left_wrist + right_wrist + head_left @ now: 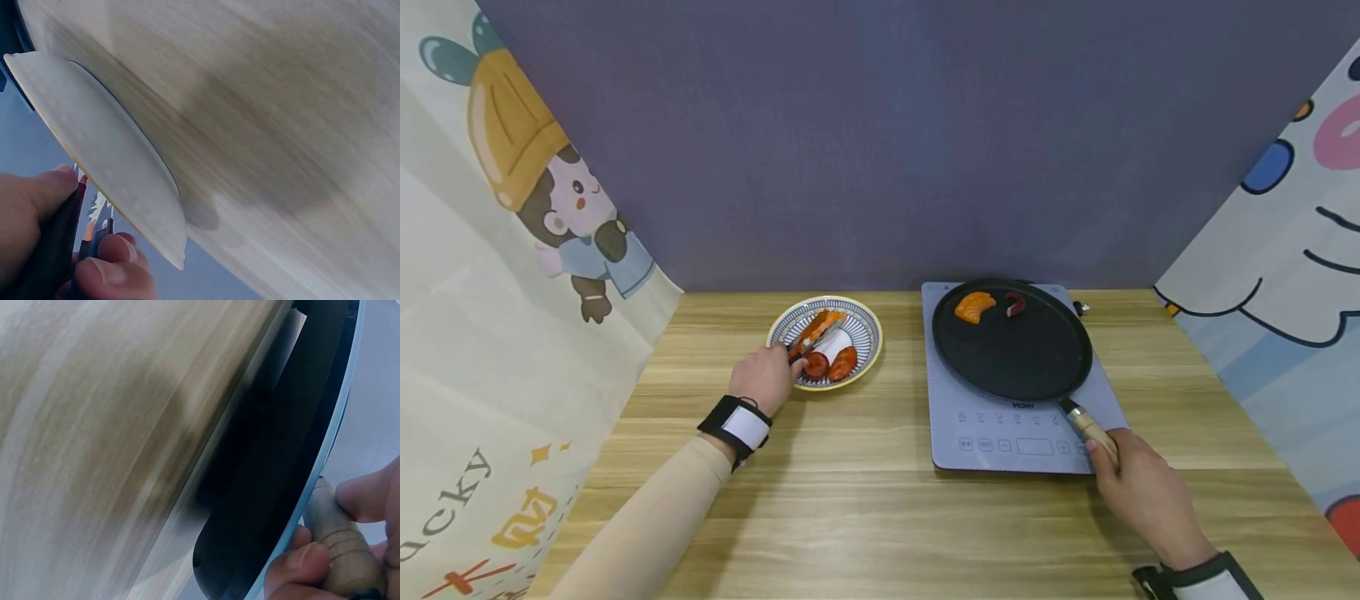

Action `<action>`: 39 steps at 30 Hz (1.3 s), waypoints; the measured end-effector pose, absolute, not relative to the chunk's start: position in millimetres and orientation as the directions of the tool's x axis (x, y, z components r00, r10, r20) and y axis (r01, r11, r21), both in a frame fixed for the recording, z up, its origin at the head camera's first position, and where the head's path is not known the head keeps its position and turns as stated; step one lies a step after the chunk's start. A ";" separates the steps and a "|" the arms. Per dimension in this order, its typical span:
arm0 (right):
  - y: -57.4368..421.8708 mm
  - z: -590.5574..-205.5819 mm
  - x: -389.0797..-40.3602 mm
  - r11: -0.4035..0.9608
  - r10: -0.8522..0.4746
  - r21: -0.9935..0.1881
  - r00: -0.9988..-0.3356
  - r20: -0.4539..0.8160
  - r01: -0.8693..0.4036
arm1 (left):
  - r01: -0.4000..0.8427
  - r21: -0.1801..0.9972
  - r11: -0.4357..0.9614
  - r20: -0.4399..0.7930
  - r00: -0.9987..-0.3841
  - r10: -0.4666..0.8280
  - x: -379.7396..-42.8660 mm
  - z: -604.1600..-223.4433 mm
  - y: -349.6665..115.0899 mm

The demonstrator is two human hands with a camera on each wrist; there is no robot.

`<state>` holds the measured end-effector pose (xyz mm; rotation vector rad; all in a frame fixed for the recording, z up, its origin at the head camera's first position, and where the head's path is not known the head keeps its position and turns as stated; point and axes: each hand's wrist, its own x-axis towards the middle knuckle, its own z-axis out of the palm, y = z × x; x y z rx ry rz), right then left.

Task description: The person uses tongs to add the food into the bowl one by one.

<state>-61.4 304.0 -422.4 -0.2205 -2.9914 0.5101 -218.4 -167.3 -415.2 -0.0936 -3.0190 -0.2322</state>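
My left hand [765, 379] grips dark-handled metal tongs [796, 351] over a patterned plate [875, 351]. In the left wrist view, thumb and fingers hold the two dark handles [61, 231], apart from each other. The tongs' tips are by an orange food piece [822, 323] on the plate. A round reddish piece [816, 365] and a scored reddish-orange piece [843, 363] also lie there. My right hand [1146, 492] holds the wooden handle [344, 550] of a flat black frying pan [1015, 358]. An orange piece [975, 307] and a small dark red piece [1016, 304] sit in the pan.
The pan rests on a grey induction cooker [946, 400] with a control panel at its front. Plate and cooker stand on a wooden table [850, 517]. A dark blue-grey panel [887, 150] rises behind, with printed cloths [467, 275] at both sides.
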 end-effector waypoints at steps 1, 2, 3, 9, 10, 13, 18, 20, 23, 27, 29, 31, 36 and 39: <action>303.9 -422.5 -61.3 0.933 0.159 -0.336 -0.985 0.074 0.126 | 0.071 0.149 0.986 0.117 -0.992 0.053 -218.4 -415.5 -167.4; 303.8 -422.6 -61.2 0.933 0.159 -0.336 -0.985 0.073 0.126 | 0.071 0.150 0.986 0.118 -0.992 0.054 -218.4 -415.9 -167.4; 303.5 -422.8 -61.2 0.934 0.159 -0.336 -0.984 0.075 0.125 | 0.073 0.150 0.986 0.119 -0.991 0.056 -218.3 -416.2 -167.4; 303.9 -423.1 -61.8 0.935 0.156 -0.334 -0.984 0.088 0.119 | 0.082 0.147 0.986 0.139 -0.988 0.062 -218.1 -418.9 -168.2; 303.9 -423.2 -61.7 0.936 0.156 -0.333 -0.983 0.092 0.118 | 0.084 0.147 0.986 0.146 -0.987 0.062 -218.2 -419.5 -168.5; 303.5 -423.7 -61.0 0.936 0.157 -0.332 -0.982 0.106 0.114 | 0.089 0.151 0.984 0.163 -0.984 0.064 -218.3 -420.5 -169.1; 303.5 -424.6 -60.6 0.934 0.155 -0.340 -0.981 0.113 0.108 | 0.092 0.148 0.985 0.170 -0.983 0.067 -218.1 -421.5 -169.5; 303.6 -424.9 -60.7 0.934 0.156 -0.340 -0.982 0.109 0.111 | 0.093 0.151 0.984 0.170 -0.983 0.066 -217.6 -421.6 -169.5; 304.0 -425.0 -61.2 0.934 0.158 -0.339 -0.982 0.101 0.115 | 0.094 0.158 0.983 0.166 -0.984 0.067 -216.8 -421.6 -169.4; 304.1 -424.5 -61.6 0.934 0.159 -0.338 -0.983 0.096 0.118 | 0.095 0.164 0.982 0.158 -0.985 0.069 -215.7 -421.4 -169.4; 303.7 -424.3 -61.4 0.934 0.161 -0.337 -0.982 0.096 0.120 | 0.097 0.165 0.982 0.159 -0.985 0.071 -215.8 -421.4 -169.4; 303.8 -423.8 -61.5 0.934 0.160 -0.336 -0.982 0.096 0.119 | 0.100 0.168 0.981 0.162 -0.984 0.073 -215.4 -420.7 -169.2; 304.4 -423.4 -61.7 0.935 0.158 -0.333 -0.983 0.094 0.118 | 0.109 0.179 0.978 0.176 -0.981 0.077 -213.0 -416.4 -166.5; 305.1 -423.3 -61.9 0.935 0.153 -0.335 -0.984 0.092 0.114 | 0.115 0.182 0.977 0.185 -0.979 0.081 -211.1 -413.2 -163.7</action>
